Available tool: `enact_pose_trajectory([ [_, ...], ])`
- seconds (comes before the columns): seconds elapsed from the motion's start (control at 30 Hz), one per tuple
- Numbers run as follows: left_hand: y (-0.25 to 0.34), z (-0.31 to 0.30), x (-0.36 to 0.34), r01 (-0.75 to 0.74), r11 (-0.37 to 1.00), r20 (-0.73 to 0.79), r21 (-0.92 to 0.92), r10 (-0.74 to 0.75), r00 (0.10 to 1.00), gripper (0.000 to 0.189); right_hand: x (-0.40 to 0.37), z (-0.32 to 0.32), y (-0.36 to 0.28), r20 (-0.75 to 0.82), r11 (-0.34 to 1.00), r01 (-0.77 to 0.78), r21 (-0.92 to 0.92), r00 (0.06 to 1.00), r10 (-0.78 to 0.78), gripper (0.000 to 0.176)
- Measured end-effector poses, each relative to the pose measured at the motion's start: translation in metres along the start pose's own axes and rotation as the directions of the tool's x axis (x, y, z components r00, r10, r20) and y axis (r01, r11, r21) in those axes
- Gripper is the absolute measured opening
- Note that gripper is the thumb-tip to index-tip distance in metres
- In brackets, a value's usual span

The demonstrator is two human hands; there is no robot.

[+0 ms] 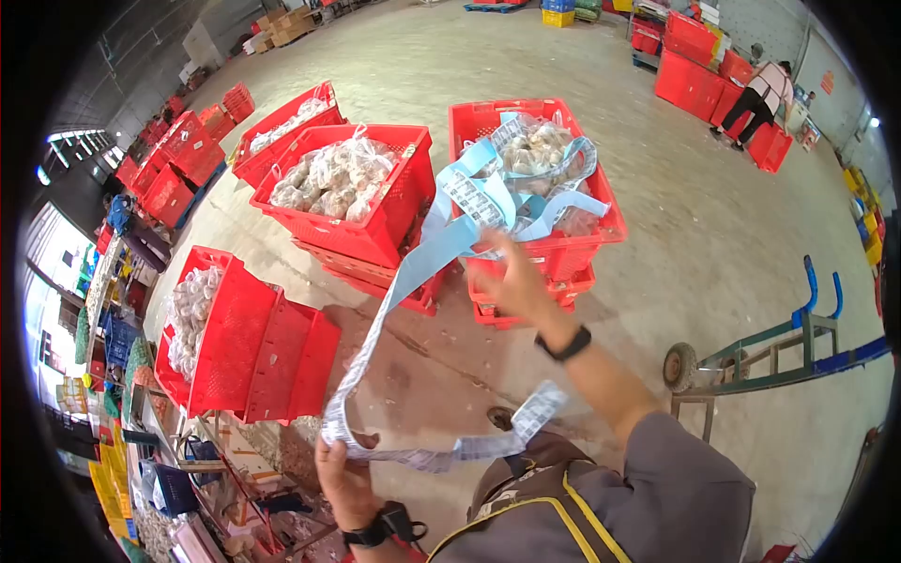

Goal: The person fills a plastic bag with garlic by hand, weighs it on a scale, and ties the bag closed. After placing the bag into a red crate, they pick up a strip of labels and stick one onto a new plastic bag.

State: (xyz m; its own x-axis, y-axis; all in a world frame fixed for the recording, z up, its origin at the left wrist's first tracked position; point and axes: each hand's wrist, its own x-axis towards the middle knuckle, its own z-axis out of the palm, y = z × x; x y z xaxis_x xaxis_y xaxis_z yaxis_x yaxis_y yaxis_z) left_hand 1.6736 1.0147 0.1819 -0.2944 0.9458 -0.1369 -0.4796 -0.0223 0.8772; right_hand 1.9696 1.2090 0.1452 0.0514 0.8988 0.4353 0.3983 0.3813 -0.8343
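Observation:
A long strip of printed labels (364,355), pale blue on its back, runs from a loose heap on a red crate down to my left hand (343,483). The fingers of that hand are closed on the strip, and its loose end hangs to the right in front of my body. My right hand (514,280) is at the front edge of the crate, fingers apart, the fingertips at the strip's edge. Under the heap, the red crate (584,241) contains bagged pale bulbs that look like garlic (537,150).
More stacked red crates (375,235) with bagged bulbs stand left of centre, and another tilted stack (246,352) lies nearer left. A hand truck (779,352) is at right. One person (765,94) bends over crates far right; another (136,230) is at left.

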Motion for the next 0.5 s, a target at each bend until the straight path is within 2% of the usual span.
enact_pose_trajectory([
  [0.03,0.011,0.001,0.005,-0.015,0.998,0.02,0.061,0.014,1.0,0.033,0.029,-0.002,0.052,-0.097,0.986,0.008,-0.168,0.995,-0.025,0.08],
  [0.1,0.03,0.007,0.015,-0.063,0.992,0.094,0.109,0.053,0.994,0.034,0.068,0.006,0.126,-0.142,0.929,-0.106,-0.354,0.988,0.059,0.099],
  [0.13,0.042,0.016,0.017,-0.05,0.992,0.121,0.113,0.036,0.992,0.036,0.081,0.007,0.125,-0.141,0.933,-0.098,-0.345,0.989,0.052,0.099],
  [0.17,0.054,0.022,0.019,-0.056,0.991,0.17,0.118,0.036,0.985,0.037,0.092,0.01,0.122,-0.008,0.85,-0.115,-0.514,0.992,0.13,0.102],
  [0.2,0.069,0.032,0.022,-0.15,0.978,0.158,0.146,0.126,0.979,0.037,0.1,0.014,0.123,0.108,0.738,-0.102,-0.667,0.967,0.232,0.106],
  [0.23,0.083,0.039,0.026,-0.241,0.955,0.153,0.172,0.216,0.964,0.037,0.107,0.016,0.126,0.106,0.743,-0.105,-0.661,0.967,0.231,0.106],
  [0.3,0.124,0.001,0.038,-0.404,0.903,0.128,0.147,0.388,0.913,0.04,0.123,0.018,0.148,0.126,0.667,-0.089,-0.74,0.955,0.268,0.104],
  [0.33,0.144,-0.012,0.041,-0.529,0.828,0.1,0.187,0.52,0.849,0.038,0.13,0.017,0.165,0.103,0.684,-0.063,-0.726,0.974,0.199,0.103],
  [0.37,0.172,-0.024,0.039,-0.539,0.84,0.146,0.072,0.525,0.838,0.032,0.138,0.01,0.171,0.106,0.685,-0.061,-0.726,0.974,0.198,0.103],
  [0.4,0.199,-0.033,0.038,-0.532,0.846,0.192,-0.045,0.53,0.826,0.026,0.148,0.003,0.176,0.067,0.714,-0.13,-0.688,0.968,0.24,0.102],
  [0.43,0.231,-0.046,0.034,-0.346,0.89,0.333,-0.296,0.436,0.836,0.017,0.159,-0.004,0.18,0.032,0.738,-0.197,-0.646,0.959,0.283,0.1],
  [0.5,0.268,-0.086,0.027,-0.502,0.817,0.253,-0.285,0.569,0.782,0.012,0.183,-0.024,0.188,-0.014,0.704,-0.301,-0.643,0.924,0.383,0.09],
])
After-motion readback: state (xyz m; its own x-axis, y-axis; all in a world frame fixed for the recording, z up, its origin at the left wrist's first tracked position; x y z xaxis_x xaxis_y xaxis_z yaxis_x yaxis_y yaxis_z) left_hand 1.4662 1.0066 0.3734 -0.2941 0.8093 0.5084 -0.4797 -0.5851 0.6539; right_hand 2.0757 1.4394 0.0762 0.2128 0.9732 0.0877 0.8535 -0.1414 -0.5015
